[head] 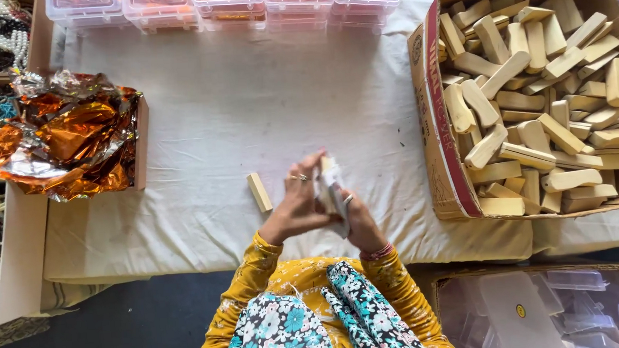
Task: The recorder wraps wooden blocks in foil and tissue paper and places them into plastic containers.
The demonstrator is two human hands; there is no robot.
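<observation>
Your left hand [298,205] and right hand [351,218] meet at the near edge of the cloth-covered table [262,105], closed together around a small pale wooden block in clear wrap [330,187]. Just left of them lies a loose rectangular wooden block [259,192]. To your right stands an open cardboard box of wooden blocks [432,138]; to your left, a tray of crumpled orange foil sheets [71,135]. Behind, a row of clear plastic lidded boxes [227,3] lines the far edge.
</observation>
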